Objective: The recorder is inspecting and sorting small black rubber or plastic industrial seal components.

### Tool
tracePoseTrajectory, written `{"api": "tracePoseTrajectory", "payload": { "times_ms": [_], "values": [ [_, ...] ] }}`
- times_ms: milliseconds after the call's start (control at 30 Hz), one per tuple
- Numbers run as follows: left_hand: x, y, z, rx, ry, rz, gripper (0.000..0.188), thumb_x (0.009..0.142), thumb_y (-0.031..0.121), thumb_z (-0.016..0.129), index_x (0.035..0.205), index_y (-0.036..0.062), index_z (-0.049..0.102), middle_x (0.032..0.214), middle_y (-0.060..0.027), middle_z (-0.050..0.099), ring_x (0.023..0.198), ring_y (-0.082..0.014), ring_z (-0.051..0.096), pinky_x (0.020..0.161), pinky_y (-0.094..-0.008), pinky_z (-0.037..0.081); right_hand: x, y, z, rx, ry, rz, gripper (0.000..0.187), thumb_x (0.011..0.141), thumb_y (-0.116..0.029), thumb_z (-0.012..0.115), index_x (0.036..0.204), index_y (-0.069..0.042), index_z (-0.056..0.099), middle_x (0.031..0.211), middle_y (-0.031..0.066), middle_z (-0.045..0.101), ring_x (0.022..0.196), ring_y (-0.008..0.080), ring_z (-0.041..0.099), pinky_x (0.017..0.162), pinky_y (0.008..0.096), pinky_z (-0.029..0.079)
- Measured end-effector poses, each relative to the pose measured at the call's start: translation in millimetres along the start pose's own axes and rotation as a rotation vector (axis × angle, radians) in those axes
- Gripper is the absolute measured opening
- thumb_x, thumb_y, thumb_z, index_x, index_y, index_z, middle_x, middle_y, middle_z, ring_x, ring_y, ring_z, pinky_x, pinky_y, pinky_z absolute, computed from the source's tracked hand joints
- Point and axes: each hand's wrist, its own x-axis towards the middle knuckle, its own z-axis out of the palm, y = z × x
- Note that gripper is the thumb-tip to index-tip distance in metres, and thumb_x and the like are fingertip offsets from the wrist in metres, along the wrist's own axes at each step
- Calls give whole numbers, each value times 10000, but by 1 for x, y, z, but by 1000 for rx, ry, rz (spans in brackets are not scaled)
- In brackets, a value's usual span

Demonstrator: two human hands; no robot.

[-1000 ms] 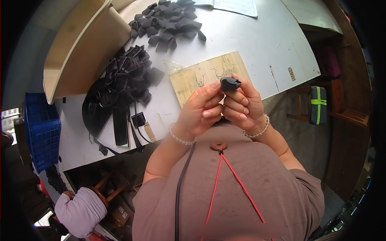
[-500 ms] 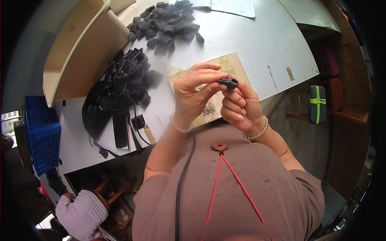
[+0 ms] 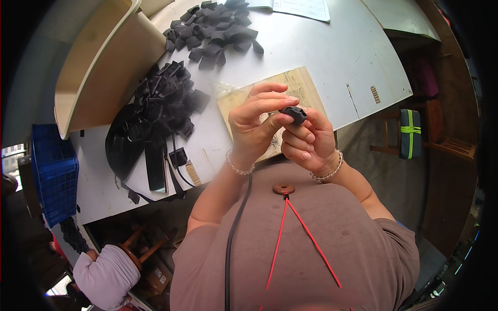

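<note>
While both hands meet over the wooden board [image 3: 299, 82] in the head view, a small dark fabric piece [image 3: 296, 115] sits between them, held up above that board with a fold or opening showing on it. The left hand [image 3: 251, 115] pinches one side between thumb and fingers, its upper fingers stretched straighter; the right hand [image 3: 310, 137] grips the other side, its lower fingers curled. Beyond the board and to its left, a far pile [image 3: 225, 33] of looped dark pieces spreads over the white tabletop [image 3: 306, 49]; left of the board lies a second heap [image 3: 166, 98] of dark, flatter-looking pieces. Judging by this, the handling of one piece is under way and unfinished, since neither hand has let it go. Which heap is finished and which is waiting cannot be told, so how much remains is unclear.
</note>
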Motion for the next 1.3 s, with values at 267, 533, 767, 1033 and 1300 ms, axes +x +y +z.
{"api": "tracePoseTrajectory", "payload": {
  "times_ms": [267,533,767,1033,1300],
  "values": [
    [5,-2,-8,201,-88,57,186,780,139,696,947,58,703,917,-34,692,988,-222,574,894,-337,427,4,-5,-2,-99,86,-12,349,945,-256,349,985,24,553,492,-53,317,402,70,317,358,212,369],
    [17,4,-17,348,-180,146,188,795,179,685,940,60,702,907,-47,696,991,-243,578,874,-334,432,0,-5,3,-405,275,-171,365,955,-324,416,1078,-8,553,692,-8,513,477,68,422,417,205,405],
    [15,18,-12,386,-103,114,246,730,153,736,962,78,704,940,-42,681,999,-236,559,854,-330,444,2,-6,22,-1344,209,-821,291,802,-71,700,1072,1,620,909,53,565,760,93,570,647,202,500],
    [21,22,-10,363,-163,150,281,640,87,784,913,77,720,870,-26,665,908,-200,558,798,-310,451,-5,-3,18,-1591,155,-1047,124,780,32,682,892,19,632,900,89,586,779,117,576,671,210,488],
    [24,10,-22,281,-160,79,207,659,59,764,861,73,722,780,-21,672,831,-160,578,825,-309,456,2,2,21,-1586,208,-933,178,750,73,681,909,18,622,903,96,617,740,116,597,614,214,498]
  ]
}}
